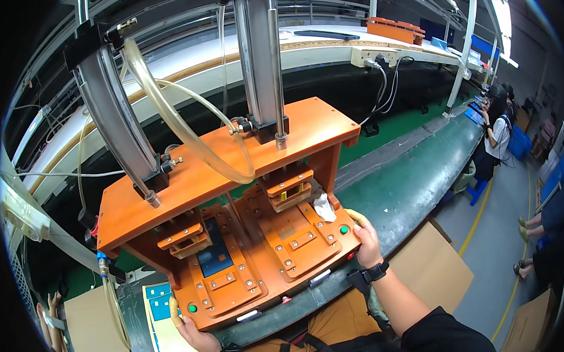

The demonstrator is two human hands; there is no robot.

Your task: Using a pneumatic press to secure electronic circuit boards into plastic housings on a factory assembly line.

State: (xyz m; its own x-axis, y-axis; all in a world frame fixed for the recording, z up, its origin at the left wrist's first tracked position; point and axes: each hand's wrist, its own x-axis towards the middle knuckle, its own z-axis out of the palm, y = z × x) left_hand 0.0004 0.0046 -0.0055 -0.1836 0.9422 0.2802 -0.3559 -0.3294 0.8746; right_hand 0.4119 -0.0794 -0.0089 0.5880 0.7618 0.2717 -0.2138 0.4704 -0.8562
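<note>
In front of me stands an orange pneumatic press (305, 125) with two cylinders and two fixture beds. A dark blue flat piece (215, 256) lies in the left bed, partly hidden by the upper press block. No such piece shows in the right bed (294, 233). My left hand (198, 336) rests at the base's front left corner, beside a green button (192, 308). My right hand (367, 248) touches the right corner, near another green button (344, 230). Both hands have stretched fingers, some in yellow finger cots, and hold nothing; their undersides are hidden.
A crumpled white tissue (324, 208) sits at the base's right rear. Yellow sheet with blue pieces (161, 305) lies left of the press. Cardboard (431, 267) is at right. Air hoses (184, 136) loop overhead. Other people (500, 133) are at the far right; another person's hands (52, 315) show at left.
</note>
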